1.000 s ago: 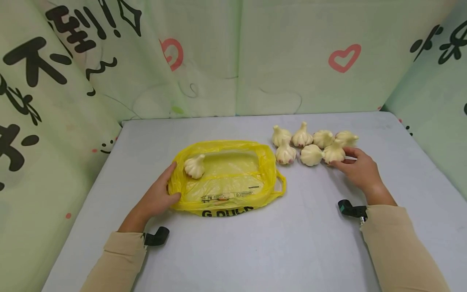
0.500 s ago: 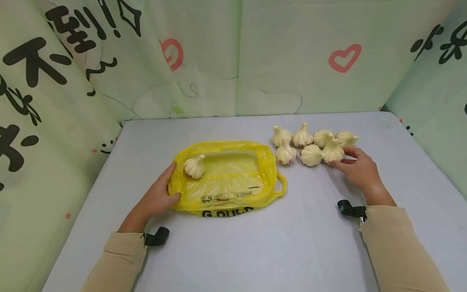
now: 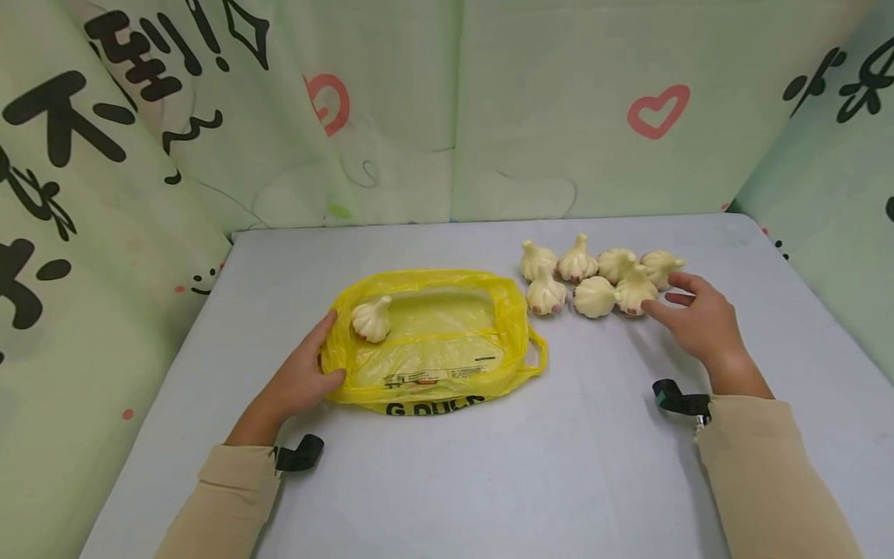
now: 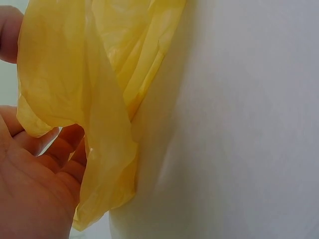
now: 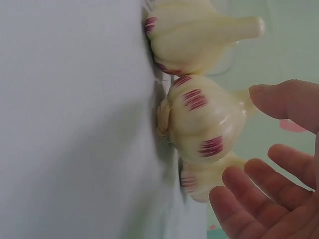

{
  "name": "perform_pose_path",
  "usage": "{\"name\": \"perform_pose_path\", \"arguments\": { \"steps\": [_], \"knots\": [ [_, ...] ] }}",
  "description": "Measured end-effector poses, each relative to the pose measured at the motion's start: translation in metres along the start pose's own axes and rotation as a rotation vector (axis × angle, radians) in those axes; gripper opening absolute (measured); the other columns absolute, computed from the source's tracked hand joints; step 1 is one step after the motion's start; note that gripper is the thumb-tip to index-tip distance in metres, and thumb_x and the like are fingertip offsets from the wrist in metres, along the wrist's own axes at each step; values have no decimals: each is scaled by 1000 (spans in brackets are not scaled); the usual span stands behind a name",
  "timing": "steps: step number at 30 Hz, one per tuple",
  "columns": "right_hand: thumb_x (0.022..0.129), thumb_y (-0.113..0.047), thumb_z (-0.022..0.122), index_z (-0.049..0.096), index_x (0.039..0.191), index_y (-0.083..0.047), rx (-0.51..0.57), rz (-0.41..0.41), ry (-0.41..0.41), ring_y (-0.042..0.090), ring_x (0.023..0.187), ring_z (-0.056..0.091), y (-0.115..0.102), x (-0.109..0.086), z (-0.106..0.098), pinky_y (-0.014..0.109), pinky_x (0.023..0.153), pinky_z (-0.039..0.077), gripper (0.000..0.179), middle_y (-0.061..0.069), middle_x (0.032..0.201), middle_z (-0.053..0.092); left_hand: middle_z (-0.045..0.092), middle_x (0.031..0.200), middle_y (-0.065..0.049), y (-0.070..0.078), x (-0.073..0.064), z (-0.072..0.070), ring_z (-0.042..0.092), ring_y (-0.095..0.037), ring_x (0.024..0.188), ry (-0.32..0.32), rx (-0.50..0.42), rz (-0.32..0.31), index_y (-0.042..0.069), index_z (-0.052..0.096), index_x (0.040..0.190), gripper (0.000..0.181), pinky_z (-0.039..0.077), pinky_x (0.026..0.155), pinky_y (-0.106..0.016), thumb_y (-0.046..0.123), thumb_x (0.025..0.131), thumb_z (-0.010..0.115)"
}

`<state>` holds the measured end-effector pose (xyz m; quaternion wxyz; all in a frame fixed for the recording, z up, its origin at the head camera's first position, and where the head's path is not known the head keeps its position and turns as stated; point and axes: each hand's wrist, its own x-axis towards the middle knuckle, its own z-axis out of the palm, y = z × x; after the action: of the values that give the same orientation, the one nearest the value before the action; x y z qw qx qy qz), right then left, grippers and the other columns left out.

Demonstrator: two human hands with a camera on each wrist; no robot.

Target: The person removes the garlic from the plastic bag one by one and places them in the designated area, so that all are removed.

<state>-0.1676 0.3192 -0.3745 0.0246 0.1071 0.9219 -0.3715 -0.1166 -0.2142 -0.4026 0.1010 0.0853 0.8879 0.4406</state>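
A yellow plastic bag (image 3: 515, 318) lies spread on the table with its mouth facing up. One garlic bulb (image 3: 372, 320) sits inside at its left end. My left hand (image 3: 299, 378) holds the bag's left rim; in the left wrist view its curled fingers are partly hidden by the yellow plastic (image 4: 107, 149). Over on the right, my right hand (image 3: 707, 326) hovers beside the nearest garlic bulb (image 3: 635, 291), fingers parted. The right wrist view has the thumb in front of the stem of that purple-streaked bulb (image 5: 207, 119); whether they touch I cannot tell.
Several other garlic bulbs (image 3: 578, 260) stand clustered at the back right of the white-covered table (image 3: 524, 473). Another bulb (image 3: 594, 297) leans against the nearest one. A green printed curtain (image 3: 545, 116) encloses the back and sides.
The right hand's fingers have spread and drawn slightly right, away from the garlic bulb they were around. That bulb has shifted slightly left. The left hand and the bag have stayed still.
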Motion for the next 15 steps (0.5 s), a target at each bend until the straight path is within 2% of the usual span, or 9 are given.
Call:
{"name": "perform_pose_path", "arguments": {
  "steps": [7,15],
  "knots": [
    [96,-47,62,23,156,3,-8,-51,29,47,133,41,-12,-5,-4,57,95,45,87,28,153,36,9,165,-20,1,0,0,13,-37,150,-2,9,-2,-1,8,159,90,18,117,-56,2,83,55],
    [96,-44,64,26,158,-4,10,-105,54,46,130,45,-39,-14,-4,61,96,45,83,27,150,41,9,165,-20,1,0,0,14,-37,149,-2,7,-6,-1,8,159,90,19,117,-56,2,83,55]
  ]
}}
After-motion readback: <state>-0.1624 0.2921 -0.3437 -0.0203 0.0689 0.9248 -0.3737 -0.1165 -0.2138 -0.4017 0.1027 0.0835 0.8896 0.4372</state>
